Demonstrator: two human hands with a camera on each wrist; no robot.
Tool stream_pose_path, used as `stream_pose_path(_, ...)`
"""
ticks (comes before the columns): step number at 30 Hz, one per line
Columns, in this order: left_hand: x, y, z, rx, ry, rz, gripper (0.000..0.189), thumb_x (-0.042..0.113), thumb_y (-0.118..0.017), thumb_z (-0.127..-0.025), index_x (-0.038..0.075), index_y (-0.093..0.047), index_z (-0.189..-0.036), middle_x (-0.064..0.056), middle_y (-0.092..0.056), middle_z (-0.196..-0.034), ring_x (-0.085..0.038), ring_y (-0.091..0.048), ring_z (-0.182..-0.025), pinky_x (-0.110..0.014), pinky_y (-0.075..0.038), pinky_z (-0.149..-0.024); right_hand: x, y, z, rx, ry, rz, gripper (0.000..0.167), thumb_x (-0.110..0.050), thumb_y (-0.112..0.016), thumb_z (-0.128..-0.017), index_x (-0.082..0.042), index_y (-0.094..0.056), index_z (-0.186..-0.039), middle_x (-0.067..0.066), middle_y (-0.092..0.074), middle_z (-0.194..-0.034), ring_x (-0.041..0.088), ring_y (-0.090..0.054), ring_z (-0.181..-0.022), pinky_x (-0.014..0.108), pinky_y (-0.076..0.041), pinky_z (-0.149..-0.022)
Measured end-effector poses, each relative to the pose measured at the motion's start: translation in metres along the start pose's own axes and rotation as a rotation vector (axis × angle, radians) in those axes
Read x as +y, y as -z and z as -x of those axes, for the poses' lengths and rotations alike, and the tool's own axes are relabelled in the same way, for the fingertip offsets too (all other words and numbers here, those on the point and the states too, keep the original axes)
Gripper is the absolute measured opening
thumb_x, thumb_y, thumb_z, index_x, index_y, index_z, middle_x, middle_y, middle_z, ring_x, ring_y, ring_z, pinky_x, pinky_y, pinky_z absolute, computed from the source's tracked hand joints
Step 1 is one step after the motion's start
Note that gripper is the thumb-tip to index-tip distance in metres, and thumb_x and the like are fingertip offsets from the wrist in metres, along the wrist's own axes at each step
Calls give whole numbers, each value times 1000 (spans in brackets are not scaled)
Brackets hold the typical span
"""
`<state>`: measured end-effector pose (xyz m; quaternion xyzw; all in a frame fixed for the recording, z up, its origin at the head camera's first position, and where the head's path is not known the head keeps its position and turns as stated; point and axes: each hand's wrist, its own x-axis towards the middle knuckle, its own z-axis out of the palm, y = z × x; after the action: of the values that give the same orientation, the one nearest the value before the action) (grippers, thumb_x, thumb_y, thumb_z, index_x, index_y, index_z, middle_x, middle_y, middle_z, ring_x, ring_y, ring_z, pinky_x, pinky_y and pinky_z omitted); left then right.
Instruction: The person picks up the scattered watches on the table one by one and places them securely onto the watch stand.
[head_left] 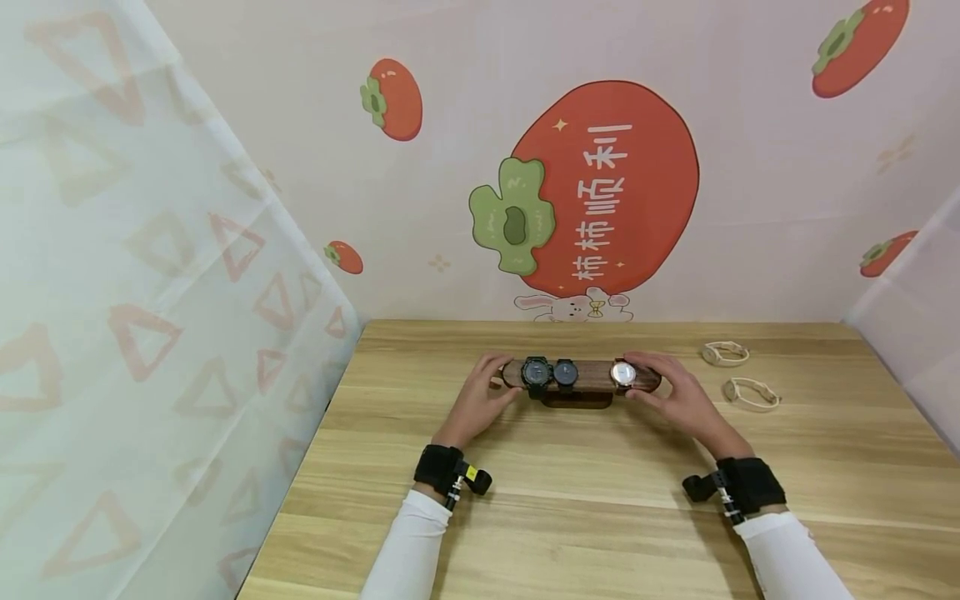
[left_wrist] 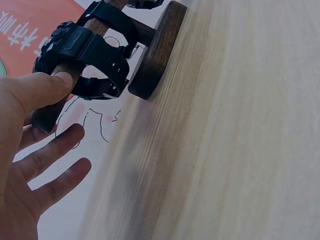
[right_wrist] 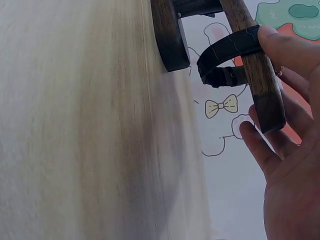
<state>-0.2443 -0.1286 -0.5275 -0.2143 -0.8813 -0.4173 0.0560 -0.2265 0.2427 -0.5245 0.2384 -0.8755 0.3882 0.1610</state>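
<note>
A dark wooden watch stand [head_left: 595, 377] with a crossbar and a low base [head_left: 577, 402] stands toward the back of the table. Two black wristwatches, a chunky one [head_left: 536, 372] and a smaller one [head_left: 566, 373], are strapped around its left half. Near the right end sits a wristwatch with a white face [head_left: 623, 374] and dark strap [right_wrist: 230, 48]. My left hand [head_left: 480, 402] grips the bar's left end, thumb beside the chunky watch, other fingers spread below. At the right end my right hand [head_left: 681, 398] holds the bar, its thumb tip at the white-faced watch's strap.
Two pale wristwatches, one farther back [head_left: 725, 353] and one nearer [head_left: 752, 394], lie on the wooden table [head_left: 570, 517] to the right. Behind the table rises a backdrop [head_left: 442, 183] printed with persimmons. Patterned sheets [head_left: 150, 250] hang at the sides.
</note>
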Motion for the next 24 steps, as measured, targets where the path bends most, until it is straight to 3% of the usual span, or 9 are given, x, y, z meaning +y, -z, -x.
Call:
stream_pose_path(5, 0, 0, 0, -3, 7, 1, 59, 19, -77, -101, 8, -54, -154, -7, -52, -152, -27, -58, -135, -38, -62, -101, 0, 1, 1, -2, -23, 10, 62, -3, -88, -86, -6, -65, -144, 18, -65, -142, 34, -55, -130, 34, -44, -110)
stream_pose_path(16, -2, -1, 0, -1, 7, 0, 59, 20, -77, -101, 8, -54, -154, -8, -53, -151, -27, -59, -134, -39, -62, -102, -3, 1, -2, -14, -48, -14, 55, -5, -86, -89, -9, -68, -141, 19, -67, -139, 39, -55, -128, 60, -46, -105)
stream_pose_path(24, -2, -1, 0, 3, 2, -8, 59, 21, -76, -102, 9, -54, -154, -7, -53, -151, -26, -59, -135, -38, -62, -102, -1, 1, -3, -22, -70, -20, 56, -6, -87, -88, -8, -68, -141, 20, -66, -140, 37, -54, -128, 61, -46, -106)
